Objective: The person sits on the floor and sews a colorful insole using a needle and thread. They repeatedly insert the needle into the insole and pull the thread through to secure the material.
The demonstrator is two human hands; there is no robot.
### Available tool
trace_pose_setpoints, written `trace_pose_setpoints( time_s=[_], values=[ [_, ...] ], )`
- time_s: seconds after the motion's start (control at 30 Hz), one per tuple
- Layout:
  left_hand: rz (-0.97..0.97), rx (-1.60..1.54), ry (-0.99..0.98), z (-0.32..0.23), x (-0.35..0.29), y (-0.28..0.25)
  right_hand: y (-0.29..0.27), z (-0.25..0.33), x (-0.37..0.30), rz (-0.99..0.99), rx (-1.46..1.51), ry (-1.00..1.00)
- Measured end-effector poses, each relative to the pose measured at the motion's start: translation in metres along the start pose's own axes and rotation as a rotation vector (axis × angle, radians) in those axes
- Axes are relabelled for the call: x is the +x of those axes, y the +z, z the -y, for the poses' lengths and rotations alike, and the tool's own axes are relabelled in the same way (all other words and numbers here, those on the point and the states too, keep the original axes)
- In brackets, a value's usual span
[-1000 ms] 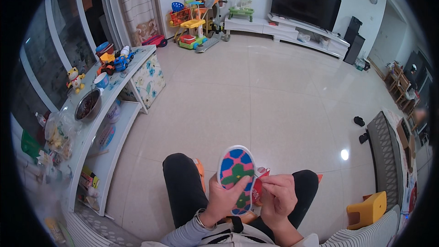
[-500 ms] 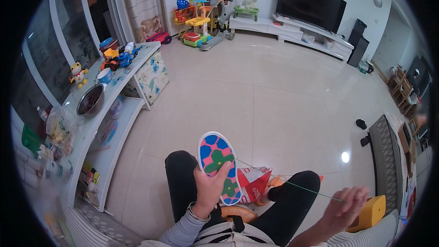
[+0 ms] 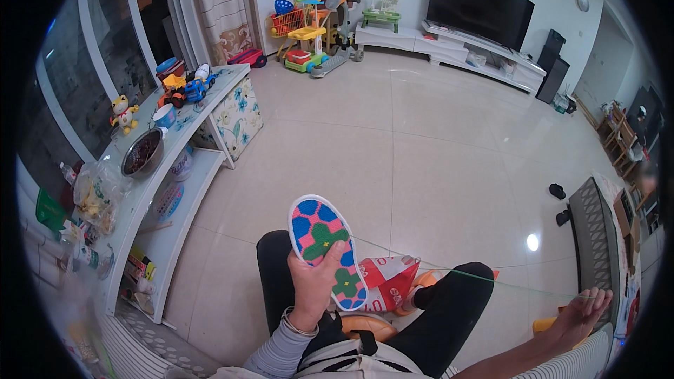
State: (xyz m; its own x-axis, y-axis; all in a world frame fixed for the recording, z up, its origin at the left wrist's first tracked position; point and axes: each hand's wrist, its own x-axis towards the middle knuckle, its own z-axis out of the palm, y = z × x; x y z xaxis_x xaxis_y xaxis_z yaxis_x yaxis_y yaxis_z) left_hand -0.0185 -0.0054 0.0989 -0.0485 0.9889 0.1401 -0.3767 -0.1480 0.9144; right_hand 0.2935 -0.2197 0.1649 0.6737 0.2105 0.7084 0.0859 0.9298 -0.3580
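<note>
My left hand (image 3: 312, 286) grips an embroidered insole (image 3: 321, 228) above my lap, thumb across its face. The insole is white-rimmed, with a stitched pattern of blue, pink and green patches. From its right edge a green thread (image 3: 460, 274) stretches across my right knee. At the far end of that thread is my right hand (image 3: 588, 312), out to the right with its fingers closed on the strand. Whether a needle is also in those fingers is too small to tell.
Between my knees lies a red and white bag (image 3: 390, 282). Beside my right hand is a partly hidden yellow object (image 3: 542, 325). To the left, a white shelf table (image 3: 184, 175) bears a metal bowl (image 3: 142, 153) and toys. A grey-sided couch or bed (image 3: 593, 228) edges the right.
My right hand has moved farther right, drawing the thread out longer. My left hand and the insole have shifted slightly left and up.
</note>
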Motion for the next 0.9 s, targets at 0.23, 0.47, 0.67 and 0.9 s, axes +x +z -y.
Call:
trace_pose_setpoints(
  time_s=[0.23,0.47,0.67,0.9],
  values=[
    [-0.02,-0.065,-0.001,-0.001,0.001,0.001,-0.036,0.004,0.011,-0.295,-0.103,-0.011],
    [-0.002,-0.081,-0.036,-0.002,0.001,-0.002,-0.066,0.01,0.016,-0.288,-0.14,0.015],
    [0.012,-0.094,-0.076,-0.006,0.0,-0.001,-0.071,0.009,0.017,-0.346,-0.286,-0.006],
    [0.006,-0.108,-0.045,-0.003,0.0,0.001,-0.074,0.006,0.018,-0.441,-0.528,-0.123]
  ],
)
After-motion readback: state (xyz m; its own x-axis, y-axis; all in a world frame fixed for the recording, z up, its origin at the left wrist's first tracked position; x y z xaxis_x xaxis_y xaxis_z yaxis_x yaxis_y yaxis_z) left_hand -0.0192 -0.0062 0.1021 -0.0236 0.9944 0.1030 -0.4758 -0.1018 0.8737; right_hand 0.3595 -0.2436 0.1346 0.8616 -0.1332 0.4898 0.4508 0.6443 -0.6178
